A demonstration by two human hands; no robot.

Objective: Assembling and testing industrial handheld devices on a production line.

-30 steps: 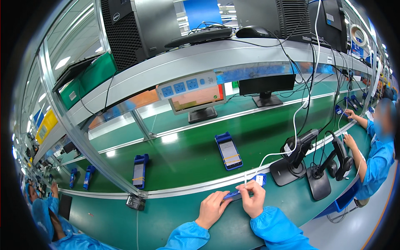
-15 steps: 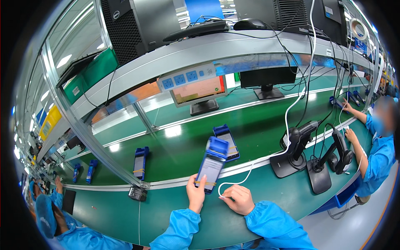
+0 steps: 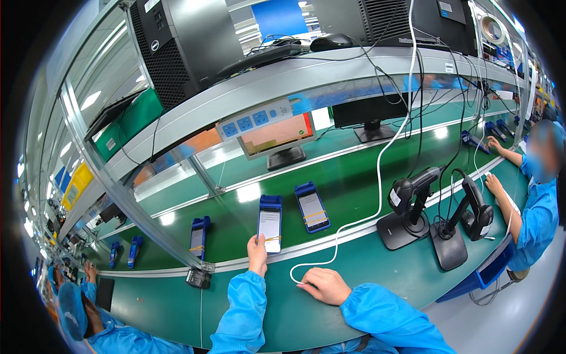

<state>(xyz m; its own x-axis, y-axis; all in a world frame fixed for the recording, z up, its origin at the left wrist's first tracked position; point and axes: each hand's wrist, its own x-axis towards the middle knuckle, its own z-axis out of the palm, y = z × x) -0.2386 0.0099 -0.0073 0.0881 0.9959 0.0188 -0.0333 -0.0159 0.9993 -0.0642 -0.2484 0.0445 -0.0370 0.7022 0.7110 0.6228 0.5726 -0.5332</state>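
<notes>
Left hand (image 3: 257, 257) and right hand (image 3: 326, 286) are well apart, both low in the middle of the frame, with blue sleeves (image 3: 240, 310) at the wrists. Left's is gripped on the lower end of a blue-cased handheld (image 3: 270, 223), thumb over its front, with the lit screen facing up. This handheld is near the centre of the frame, over the green belt (image 3: 236, 221); whether it rests on the belt I cannot tell. Right's fingers pinch the end of a white cable (image 3: 337, 239) over the green bench (image 3: 242, 307); the cable loops up from there to the top of the frame.

Just right of the held handheld lies a second handheld (image 3: 312, 207), with yellow bands across it. Left of centre lies a third handheld (image 3: 198, 237), partly behind a metal post (image 3: 121, 194), and near it a black box (image 3: 198, 278) sits at the bench edge.

Right of centre stand two black scanners (image 3: 413, 189) on stands. In the upper middle, a lit monitor (image 3: 277, 137) and a dark monitor (image 3: 371, 112) stand beyond the belt, below a shelf (image 3: 295, 71) that carries a keyboard (image 3: 259, 59), a mouse (image 3: 331, 41) and a computer tower (image 3: 177, 59). One co-worker in blue is at the right edge, another at the lower left.
</notes>
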